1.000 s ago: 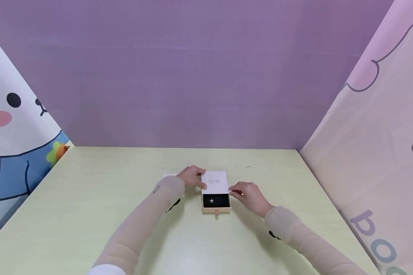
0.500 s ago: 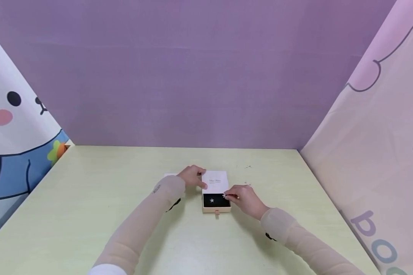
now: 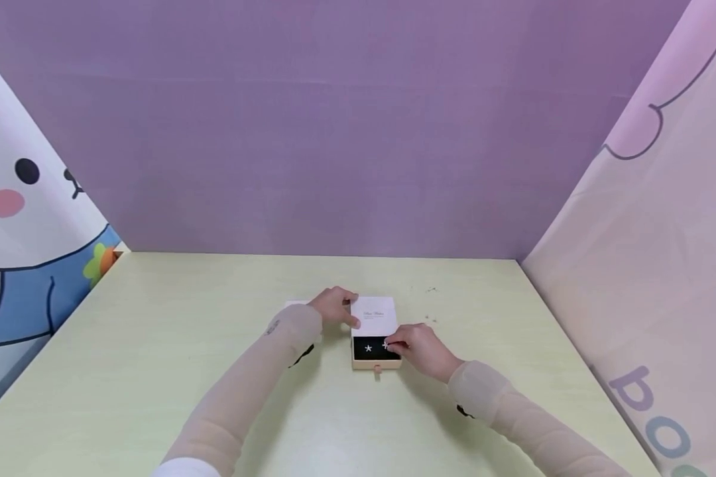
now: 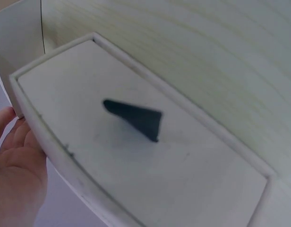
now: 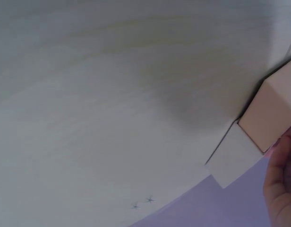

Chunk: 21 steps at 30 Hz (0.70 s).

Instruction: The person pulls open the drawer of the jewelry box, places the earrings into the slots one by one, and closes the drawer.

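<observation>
A small drawer-style jewelry box has a white sleeve (image 3: 374, 316) with fine print and a pale peach drawer (image 3: 377, 364) pulled partway toward me. A star-shaped earring (image 3: 368, 348) sits on the left of the drawer's black pad (image 3: 360, 355). My left hand (image 3: 334, 306) holds the sleeve's left side, thumb at its near part and a finger farther back. My right hand (image 3: 422, 348) pinches a second star-shaped earring (image 3: 385, 344) at the right of the black pad. In the right wrist view its fingers (image 5: 279, 163) are at the box.
Small silvery star-shaped pieces (image 5: 150, 199) lie on the table right of the box. A white shallow rectangular piece (image 4: 89, 142) with a dark tab (image 4: 138, 118) lies left of the box, mostly behind my left forearm in the head view. A purple backdrop (image 3: 358, 132) stands behind the table.
My right hand has moved left from beside the sleeve to over the drawer, bringing the second earring onto the black pad. My left hand keeps its hold on the sleeve.
</observation>
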Available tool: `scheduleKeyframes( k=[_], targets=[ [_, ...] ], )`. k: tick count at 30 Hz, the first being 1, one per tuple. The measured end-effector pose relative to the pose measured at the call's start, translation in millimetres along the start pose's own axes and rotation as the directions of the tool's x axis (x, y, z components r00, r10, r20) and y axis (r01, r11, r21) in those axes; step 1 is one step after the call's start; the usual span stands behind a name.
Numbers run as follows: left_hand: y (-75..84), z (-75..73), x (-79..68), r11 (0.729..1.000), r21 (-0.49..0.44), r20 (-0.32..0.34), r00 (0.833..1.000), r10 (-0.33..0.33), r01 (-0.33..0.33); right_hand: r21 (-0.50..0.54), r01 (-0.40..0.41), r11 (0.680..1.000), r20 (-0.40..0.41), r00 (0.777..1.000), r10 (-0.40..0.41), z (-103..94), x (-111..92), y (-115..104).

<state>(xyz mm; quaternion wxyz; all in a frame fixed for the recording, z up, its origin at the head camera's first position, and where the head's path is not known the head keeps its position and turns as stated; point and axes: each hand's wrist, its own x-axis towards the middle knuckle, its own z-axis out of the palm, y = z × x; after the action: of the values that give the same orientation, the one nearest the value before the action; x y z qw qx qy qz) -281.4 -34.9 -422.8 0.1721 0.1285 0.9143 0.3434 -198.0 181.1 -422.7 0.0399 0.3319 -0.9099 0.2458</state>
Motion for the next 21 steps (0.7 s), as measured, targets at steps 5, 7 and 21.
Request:
scheduleKeyframes(
  k=[5,7,21],
  targets=[
    [-0.6,1.6,-0.5,1.0,-0.005,-0.007,1.0,-0.002,0.002,-0.111,0.035,0.993,0.037,0.999,-0.031,3.1,2.1,-3.0],
    [-0.5,1.4,-0.8,1.0,-0.004,-0.01,1.0,-0.002,0.002,-0.143,0.04,0.989,0.049,0.998,-0.033,4.4,3.0,-3.4],
    [-1.4,2.2,1.5,1.0,-0.012,-0.006,1.0,0.002,-0.002,-0.244,0.054,0.968,0.051,0.998,-0.042,7.5,4.8,-8.8]
  ],
)
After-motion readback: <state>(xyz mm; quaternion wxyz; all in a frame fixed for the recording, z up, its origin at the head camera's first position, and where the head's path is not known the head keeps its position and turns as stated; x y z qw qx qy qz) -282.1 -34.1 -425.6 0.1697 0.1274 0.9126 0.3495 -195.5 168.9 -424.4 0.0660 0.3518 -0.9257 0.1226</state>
